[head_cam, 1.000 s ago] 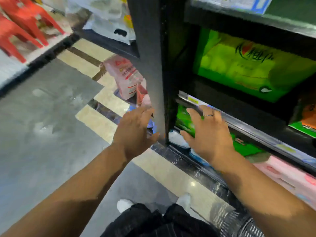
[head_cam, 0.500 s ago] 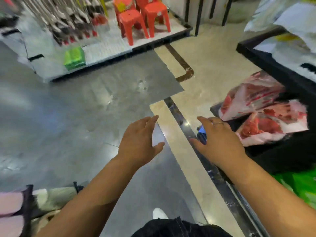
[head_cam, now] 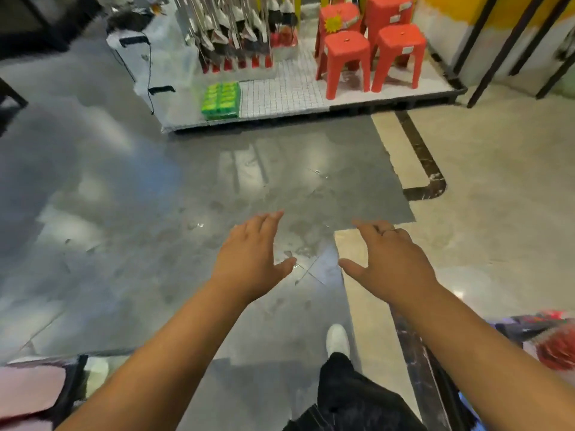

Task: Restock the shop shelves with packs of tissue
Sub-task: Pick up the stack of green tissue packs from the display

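Tissue packs (head_cam: pixel 221 101): seemingly the green stack on the far platform (head_cam: pixel 280 91), well apart. Turned off the shelf of a second ago onto open floor (head_cam: pixel 155 213); left hand (head_cam: pixel 249 262) and right hand (head_cam: pixel 392 262) spread, empty. Likely fetching another.

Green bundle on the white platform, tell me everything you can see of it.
The green bundle is a block of bright green packs with yellowish print, arranged in two columns, glossy as if film-wrapped. It lies flat near the front edge of the low white platform, left of the red stools. Only the platform visibly touches it. The print is too blurred to read.
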Available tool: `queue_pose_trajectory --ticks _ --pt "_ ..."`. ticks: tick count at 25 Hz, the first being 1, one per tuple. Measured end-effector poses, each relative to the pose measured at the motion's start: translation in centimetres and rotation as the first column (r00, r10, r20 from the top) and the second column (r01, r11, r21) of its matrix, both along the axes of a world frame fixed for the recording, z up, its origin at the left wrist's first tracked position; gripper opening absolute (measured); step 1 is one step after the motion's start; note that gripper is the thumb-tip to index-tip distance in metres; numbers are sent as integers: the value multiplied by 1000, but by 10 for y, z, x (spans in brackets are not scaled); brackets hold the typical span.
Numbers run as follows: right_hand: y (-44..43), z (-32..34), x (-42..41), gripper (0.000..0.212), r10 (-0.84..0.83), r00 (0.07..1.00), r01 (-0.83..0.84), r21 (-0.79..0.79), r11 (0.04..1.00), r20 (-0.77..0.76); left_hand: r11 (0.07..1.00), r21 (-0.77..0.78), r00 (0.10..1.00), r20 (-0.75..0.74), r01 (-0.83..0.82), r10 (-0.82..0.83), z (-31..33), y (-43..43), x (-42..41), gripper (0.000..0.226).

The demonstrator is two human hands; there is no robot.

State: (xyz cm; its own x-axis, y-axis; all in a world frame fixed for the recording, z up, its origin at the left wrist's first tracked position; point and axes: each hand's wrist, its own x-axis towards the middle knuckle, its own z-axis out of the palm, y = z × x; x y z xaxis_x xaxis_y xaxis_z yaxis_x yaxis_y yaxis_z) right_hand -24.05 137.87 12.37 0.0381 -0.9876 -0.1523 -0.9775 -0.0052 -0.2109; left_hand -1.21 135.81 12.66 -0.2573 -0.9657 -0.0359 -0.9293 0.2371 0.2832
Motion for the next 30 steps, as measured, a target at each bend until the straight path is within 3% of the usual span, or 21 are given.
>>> queue_pose_trajectory --ticks 12,22,30 --pt "-405 -9 93 70 313 945 -294 171 940 -91 964 49 965 23 -261 260 -11 -335 93 72" --pt "-731 -16 236 68 291 954 -270 215 939 -71 964 130 970 102 -232 220 -14 -675 240 71" --pt "-1026 -50 295 69 331 942 -310 247 918 -51 941 166 955 94 -294 281 -47 -960 301 76"
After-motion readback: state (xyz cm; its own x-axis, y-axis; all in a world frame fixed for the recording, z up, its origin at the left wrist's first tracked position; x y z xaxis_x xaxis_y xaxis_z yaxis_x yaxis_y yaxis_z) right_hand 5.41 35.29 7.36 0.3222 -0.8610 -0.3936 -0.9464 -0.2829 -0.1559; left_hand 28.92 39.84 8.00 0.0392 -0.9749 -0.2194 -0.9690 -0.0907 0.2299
